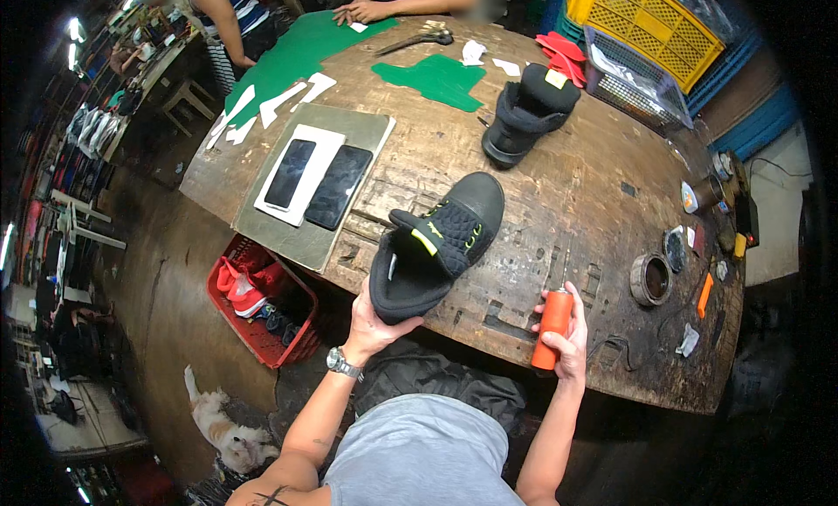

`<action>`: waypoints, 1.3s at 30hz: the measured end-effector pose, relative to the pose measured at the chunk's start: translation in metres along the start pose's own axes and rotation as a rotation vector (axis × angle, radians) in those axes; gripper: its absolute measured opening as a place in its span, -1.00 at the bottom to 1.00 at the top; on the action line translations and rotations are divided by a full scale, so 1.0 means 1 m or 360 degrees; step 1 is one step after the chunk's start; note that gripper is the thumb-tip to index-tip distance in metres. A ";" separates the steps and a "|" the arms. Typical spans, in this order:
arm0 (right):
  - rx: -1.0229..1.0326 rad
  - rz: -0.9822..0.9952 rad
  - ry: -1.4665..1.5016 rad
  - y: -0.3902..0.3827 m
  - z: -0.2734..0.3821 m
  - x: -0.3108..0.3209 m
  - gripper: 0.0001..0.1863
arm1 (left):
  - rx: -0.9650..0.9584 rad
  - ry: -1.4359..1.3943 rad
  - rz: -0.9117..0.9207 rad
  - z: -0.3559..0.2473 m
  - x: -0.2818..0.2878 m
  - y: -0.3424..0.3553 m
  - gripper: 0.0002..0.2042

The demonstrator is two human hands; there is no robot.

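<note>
My left hand point(374, 330) grips a black high-top shoe point(476, 218) with lime eyelets by its heel, toe pointing away over the table's front edge. At the right, my right hand point(567, 340) is closed on an orange-handled tool point(552, 323) with a thin metal shaft. A second black shoe point(528, 113) stands farther back. Left of the held shoe, two dark phones point(336, 187) lie on an olive board point(262, 218), one over a white pad point(275, 207).
Wooden table point(410, 122) with green sheets point(428, 78), white cut pieces, red pieces point(563, 56), crates point(646, 17), metal tin point(650, 279) and orange cutter point(704, 296). Two co-workers point(388, 8) are at the far edge. A red basket point(262, 340) and a dog point(227, 427) are on the floor at left.
</note>
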State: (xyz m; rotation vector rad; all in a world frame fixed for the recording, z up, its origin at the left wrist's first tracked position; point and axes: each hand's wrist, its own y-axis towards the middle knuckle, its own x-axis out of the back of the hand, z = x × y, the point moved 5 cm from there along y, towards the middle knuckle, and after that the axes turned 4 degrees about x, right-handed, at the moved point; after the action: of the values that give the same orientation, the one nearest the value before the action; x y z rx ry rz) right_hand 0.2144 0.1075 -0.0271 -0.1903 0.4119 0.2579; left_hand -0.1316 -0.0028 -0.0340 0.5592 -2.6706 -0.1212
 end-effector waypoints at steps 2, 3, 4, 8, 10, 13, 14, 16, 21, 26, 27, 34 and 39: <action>0.0013 -0.0007 -0.0011 0.000 0.000 -0.001 0.19 | -0.0047 0.0013 -0.0046 -0.004 0.000 0.001 -0.06; 0.0024 -0.0008 -0.0019 0.000 0.000 -0.002 0.19 | -0.0073 0.0036 -0.0071 -0.006 -0.001 0.001 -0.06; 0.0033 -0.0010 -0.0030 -0.001 0.000 -0.002 0.19 | -0.0103 0.0069 -0.0100 -0.008 -0.002 0.001 -0.06; 0.0034 -0.0052 -0.0032 -0.003 -0.001 -0.004 0.17 | -0.0106 0.0047 -0.0162 -0.011 -0.004 0.001 -0.06; 0.0029 -0.0095 -0.0048 -0.005 -0.001 -0.004 0.16 | -0.0109 0.0064 -0.0167 -0.010 -0.006 0.000 -0.04; 0.0047 -0.0089 -0.0070 -0.003 -0.002 -0.007 0.16 | -0.0167 0.0154 -0.0220 -0.011 -0.004 0.000 -0.01; 0.0049 -0.0078 -0.0068 -0.004 -0.002 -0.008 0.16 | -0.0195 0.0199 -0.0251 -0.012 -0.003 -0.001 -0.01; 0.0044 -0.0081 -0.0097 -0.004 -0.002 -0.008 0.16 | -0.0260 0.0234 -0.0297 -0.013 -0.003 -0.001 -0.02; 0.0050 -0.0105 -0.0091 -0.005 -0.002 -0.005 0.16 | -0.0356 0.0242 -0.0358 -0.012 -0.006 -0.002 0.00; 0.0085 -0.0126 -0.0058 -0.004 -0.005 -0.005 0.15 | -0.0363 0.0287 -0.0406 -0.011 -0.005 -0.005 0.04; 0.0089 -0.0105 -0.0045 -0.004 -0.005 -0.005 0.15 | -0.0367 0.0277 -0.0411 -0.011 -0.005 -0.005 0.04; 0.0101 -0.0105 -0.0041 -0.004 -0.005 -0.004 0.14 | -0.0379 0.0304 -0.0415 -0.010 -0.006 -0.006 -0.01; 0.0113 -0.0113 -0.0078 -0.005 -0.007 -0.002 0.13 | -0.0344 0.0275 -0.0395 -0.006 -0.009 -0.008 0.00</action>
State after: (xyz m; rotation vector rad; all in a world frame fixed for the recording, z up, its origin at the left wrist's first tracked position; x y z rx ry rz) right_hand 0.2113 0.1004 -0.0313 -0.1285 0.3645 0.1778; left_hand -0.1189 -0.0064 -0.0334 0.7889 -2.3742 -0.4077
